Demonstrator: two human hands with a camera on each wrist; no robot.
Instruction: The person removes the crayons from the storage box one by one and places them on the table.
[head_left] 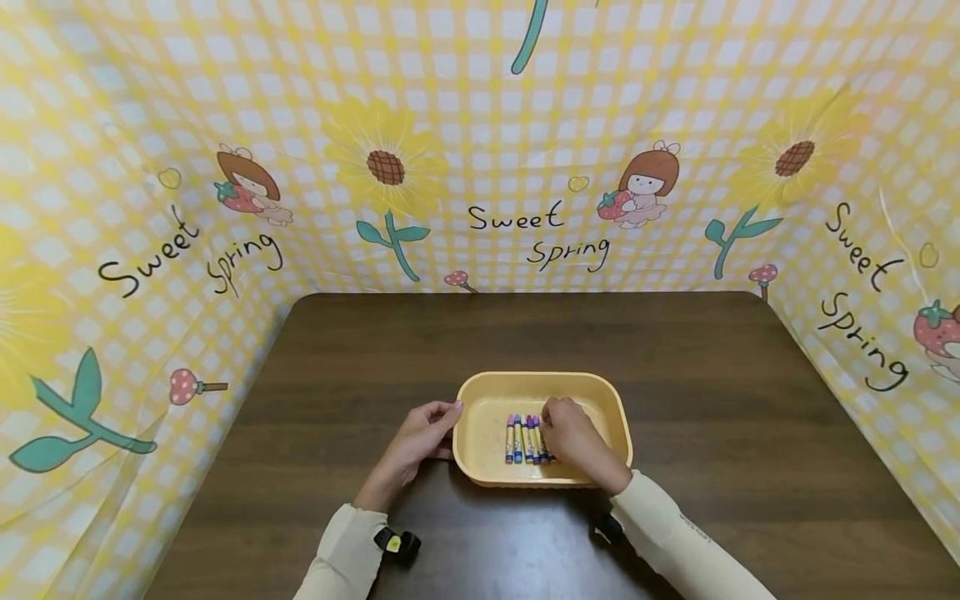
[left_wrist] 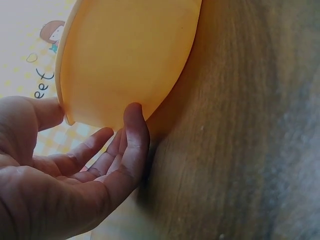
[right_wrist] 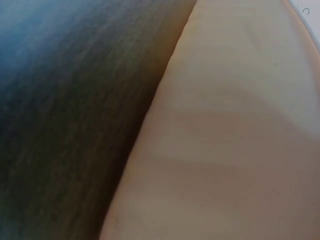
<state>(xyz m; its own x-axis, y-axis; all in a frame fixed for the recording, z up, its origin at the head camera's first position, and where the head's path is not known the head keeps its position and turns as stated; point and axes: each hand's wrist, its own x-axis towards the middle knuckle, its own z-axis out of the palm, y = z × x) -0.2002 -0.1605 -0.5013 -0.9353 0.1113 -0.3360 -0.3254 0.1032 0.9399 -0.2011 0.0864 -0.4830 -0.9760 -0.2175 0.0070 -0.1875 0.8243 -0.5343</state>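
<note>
Sleeves [head_left: 345,542] lay nearest; our left hand [head_left: 420,433] loosely gripped the tray [head_left: 483,433]. Crayons [head_left: 519,442], pointing away from us, lined up just left of our right hand [head_left: 576,435], its hold hidden.

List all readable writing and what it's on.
"Sweet Spring": checked cloth, three times in the head view.
"eet": cloth, left wrist view, cut off.
Right sleeve: marking too small to read.
Crayons: any wrapper print too small to read.
Right wrist view: corner mark, unreadable.
</note>
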